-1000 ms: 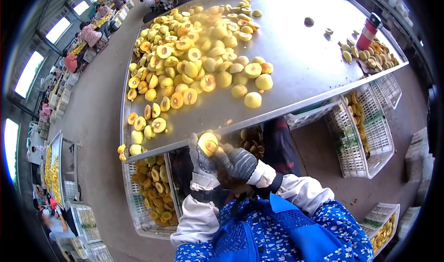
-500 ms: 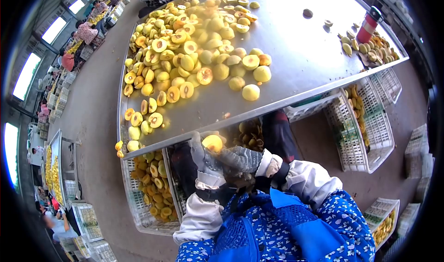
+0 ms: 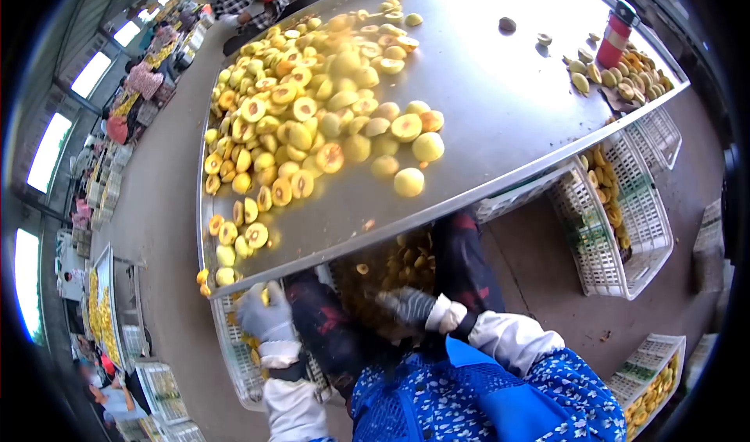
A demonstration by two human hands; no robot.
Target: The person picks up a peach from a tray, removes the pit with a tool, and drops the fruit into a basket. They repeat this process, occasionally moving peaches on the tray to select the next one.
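My left hand (image 3: 266, 314), in a grey-white glove, is at the table's near left edge, over a white crate (image 3: 236, 356) of fruit. A yellow peach half (image 3: 266, 294) shows between its curled fingers. My right hand (image 3: 410, 306), in a grey striped glove, is between my knees, with fingers curled and blurred; what they hold, if anything, cannot be made out. Below and beyond it is a container of cut fruit (image 3: 402, 266), partly in shadow. A small pale piece (image 3: 362, 269) shows above that dark area. Halved yellow peaches (image 3: 301, 110) lie heaped on the metal table (image 3: 484, 122).
A red bottle (image 3: 615, 37) stands by a smaller fruit pile (image 3: 637, 81) at the table's right. White crates (image 3: 617, 243) with fruit stand on the floor to the right. Across the table sits a person in a checked top (image 3: 246, 1). More workers and tables line the left side.
My hands were together around a peach half; now they are apart. The left has moved left to the crate with fruit in its fingers; the right has dropped slightly lower between the knees.
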